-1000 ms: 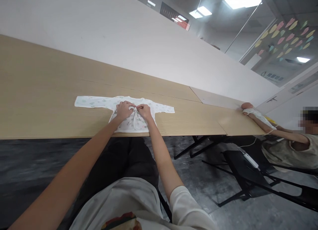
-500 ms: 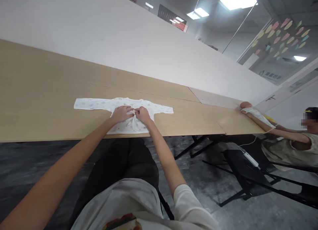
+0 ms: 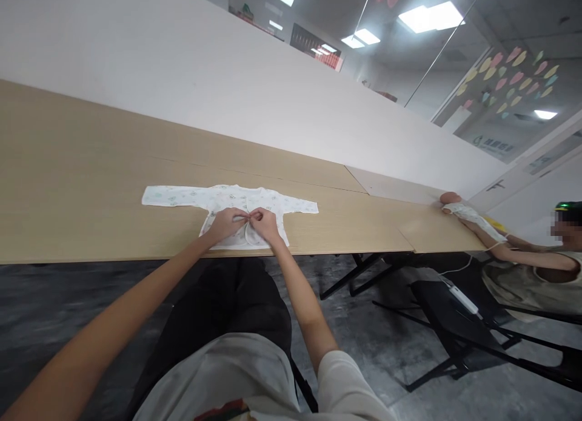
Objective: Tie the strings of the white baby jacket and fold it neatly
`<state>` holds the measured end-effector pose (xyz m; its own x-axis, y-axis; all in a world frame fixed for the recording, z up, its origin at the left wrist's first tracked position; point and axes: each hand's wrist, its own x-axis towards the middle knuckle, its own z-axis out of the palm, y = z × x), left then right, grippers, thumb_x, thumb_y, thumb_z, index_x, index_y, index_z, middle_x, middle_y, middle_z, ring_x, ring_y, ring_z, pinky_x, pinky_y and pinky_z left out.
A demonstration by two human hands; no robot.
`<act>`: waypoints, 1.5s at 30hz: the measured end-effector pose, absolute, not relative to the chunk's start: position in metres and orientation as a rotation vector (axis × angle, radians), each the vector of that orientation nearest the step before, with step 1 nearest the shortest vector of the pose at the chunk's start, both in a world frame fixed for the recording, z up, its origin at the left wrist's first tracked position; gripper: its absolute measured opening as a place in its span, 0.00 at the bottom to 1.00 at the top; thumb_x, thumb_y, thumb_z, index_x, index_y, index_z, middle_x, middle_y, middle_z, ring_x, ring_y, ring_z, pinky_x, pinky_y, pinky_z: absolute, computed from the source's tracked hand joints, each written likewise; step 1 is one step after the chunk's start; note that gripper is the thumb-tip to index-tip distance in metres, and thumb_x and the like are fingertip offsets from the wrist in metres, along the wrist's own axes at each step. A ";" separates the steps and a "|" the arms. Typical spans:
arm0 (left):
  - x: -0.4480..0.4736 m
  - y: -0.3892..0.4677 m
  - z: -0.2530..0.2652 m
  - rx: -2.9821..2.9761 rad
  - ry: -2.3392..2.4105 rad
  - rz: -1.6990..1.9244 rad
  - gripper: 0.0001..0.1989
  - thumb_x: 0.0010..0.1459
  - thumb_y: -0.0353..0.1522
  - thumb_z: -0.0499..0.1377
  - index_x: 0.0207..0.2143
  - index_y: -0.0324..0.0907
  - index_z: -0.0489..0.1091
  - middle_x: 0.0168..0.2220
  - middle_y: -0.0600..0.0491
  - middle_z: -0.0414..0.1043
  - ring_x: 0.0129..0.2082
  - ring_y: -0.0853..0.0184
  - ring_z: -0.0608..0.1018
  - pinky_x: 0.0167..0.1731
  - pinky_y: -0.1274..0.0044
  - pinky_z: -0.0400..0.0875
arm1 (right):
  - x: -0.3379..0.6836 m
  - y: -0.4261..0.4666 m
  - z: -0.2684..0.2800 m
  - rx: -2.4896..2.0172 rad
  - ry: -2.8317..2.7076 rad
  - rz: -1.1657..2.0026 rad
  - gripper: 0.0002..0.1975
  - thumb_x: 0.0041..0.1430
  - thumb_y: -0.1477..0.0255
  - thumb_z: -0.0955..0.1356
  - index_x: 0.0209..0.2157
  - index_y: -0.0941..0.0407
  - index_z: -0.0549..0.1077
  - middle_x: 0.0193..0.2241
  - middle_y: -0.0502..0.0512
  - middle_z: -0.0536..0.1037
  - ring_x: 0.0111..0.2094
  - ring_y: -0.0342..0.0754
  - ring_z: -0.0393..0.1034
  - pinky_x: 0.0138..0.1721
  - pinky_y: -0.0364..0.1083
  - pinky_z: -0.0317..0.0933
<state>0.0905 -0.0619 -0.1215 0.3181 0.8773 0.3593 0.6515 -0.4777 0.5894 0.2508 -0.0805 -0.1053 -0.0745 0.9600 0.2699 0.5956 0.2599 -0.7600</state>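
A small white long-sleeved baby shirt (image 3: 227, 196) with a faint print lies spread on the wooden table, its sleeves stretched to both sides and its hem by the front edge. My left hand (image 3: 226, 224) and my right hand (image 3: 265, 223) meet at the middle of the shirt's front. Both pinch the cloth at the front opening, fingertips nearly touching. Whether a snap or tie sits between the fingertips is too small to make out. Below my hands, a curved front flap edge shows.
The tabletop (image 3: 91, 166) runs along a white wall (image 3: 159, 63). At the far right, another person (image 3: 536, 269) reaches onto the table with a doll (image 3: 450, 198) in white clothing. A black folding chair (image 3: 450, 312) with a white power strip (image 3: 464, 299) stands near that person.
My left hand has gone from lying flatter on the shirt to pinching at the front opening beside my right hand. Both hands are slightly nearer the hem. The view has shifted a little.
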 end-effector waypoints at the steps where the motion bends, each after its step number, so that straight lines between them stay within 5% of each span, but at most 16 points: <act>1: 0.091 -0.063 -0.121 2.233 1.366 0.958 0.22 0.55 0.42 0.51 0.38 0.40 0.80 0.43 0.45 0.80 0.44 0.56 0.79 0.49 0.69 0.69 | 0.252 -0.081 -0.106 -1.432 -1.758 0.603 0.08 0.53 0.80 0.67 0.32 0.56 0.76 0.28 0.49 0.79 0.33 0.45 0.74 0.39 0.41 0.66; 8: 0.093 -0.066 -0.119 2.268 1.405 0.943 0.23 0.56 0.47 0.51 0.34 0.42 0.80 0.38 0.47 0.81 0.41 0.56 0.78 0.46 0.69 0.70 | 0.254 -0.084 -0.109 -1.356 -1.818 0.593 0.11 0.50 0.81 0.66 0.34 0.55 0.75 0.27 0.48 0.78 0.32 0.45 0.73 0.39 0.43 0.66; 24: 0.091 -0.062 -0.125 2.326 1.574 0.919 0.14 0.52 0.38 0.54 0.29 0.43 0.79 0.42 0.47 0.79 0.46 0.53 0.77 0.53 0.64 0.68 | 0.258 -0.070 -0.110 -1.385 -1.554 0.955 0.12 0.42 0.79 0.70 0.30 0.54 0.65 0.24 0.42 0.74 0.29 0.42 0.72 0.35 0.42 0.66; 32: 0.092 -0.067 -0.121 2.394 1.431 0.899 0.22 0.53 0.34 0.53 0.49 0.44 0.75 0.53 0.48 0.75 0.55 0.56 0.73 0.59 0.65 0.63 | 0.263 -0.073 -0.109 -1.349 -1.613 0.936 0.07 0.48 0.78 0.71 0.26 0.55 0.68 0.22 0.45 0.75 0.29 0.43 0.73 0.36 0.41 0.67; 45: 0.086 -0.080 -0.131 2.614 1.461 0.513 0.25 0.65 0.37 0.45 0.62 0.44 0.64 0.64 0.44 0.63 0.65 0.56 0.64 0.64 0.62 0.52 | 0.259 -0.084 -0.107 -1.401 -1.828 0.702 0.04 0.55 0.76 0.71 0.28 0.56 0.80 0.27 0.52 0.82 0.32 0.47 0.76 0.40 0.42 0.67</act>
<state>0.0859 -0.0803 -0.1312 0.4821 0.8425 0.2403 0.8077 -0.5336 0.2509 0.2588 -0.0844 -0.1072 -0.1522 0.9652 0.2127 0.5746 0.2615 -0.7755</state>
